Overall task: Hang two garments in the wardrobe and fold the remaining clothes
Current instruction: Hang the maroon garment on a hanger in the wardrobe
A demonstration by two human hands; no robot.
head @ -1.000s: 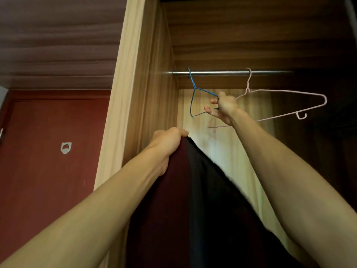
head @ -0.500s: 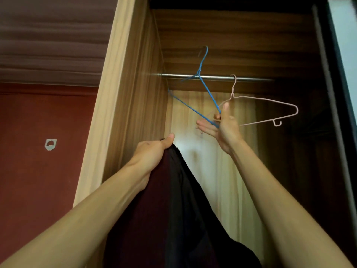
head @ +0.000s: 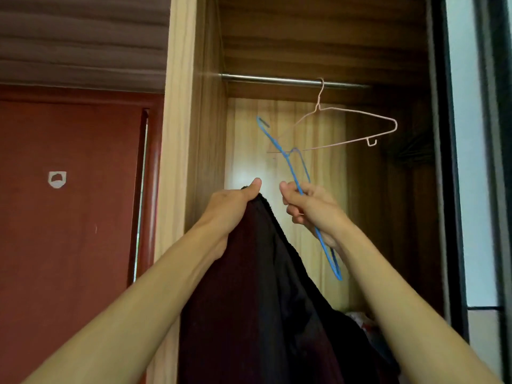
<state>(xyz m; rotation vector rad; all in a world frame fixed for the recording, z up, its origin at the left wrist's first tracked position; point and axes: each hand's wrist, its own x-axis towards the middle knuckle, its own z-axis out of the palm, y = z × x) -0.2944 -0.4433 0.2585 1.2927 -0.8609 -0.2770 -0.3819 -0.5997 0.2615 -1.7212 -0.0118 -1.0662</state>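
Observation:
My left hand [head: 232, 202] grips the top edge of a dark maroon-black garment [head: 257, 300] and holds it up in front of the open wardrobe; the cloth hangs down between my arms. My right hand [head: 307, 206] grips a blue wire hanger [head: 293, 173], which is off the rail and tilted, one end up to the left and the other down past my wrist. A pink wire hanger [head: 346, 126] hangs on the metal rail [head: 277, 79] above and to the right of my hands.
The wardrobe's pale wooden side panel [head: 180, 134] stands just left of my left hand. A red door [head: 69, 217] is further left. The dark frame [head: 448, 162] borders the opening on the right. Some cloth [head: 357, 318] lies low inside.
My right hand has lifted the blue hanger off the rail and brought it down beside my left hand. The garment stays held up.

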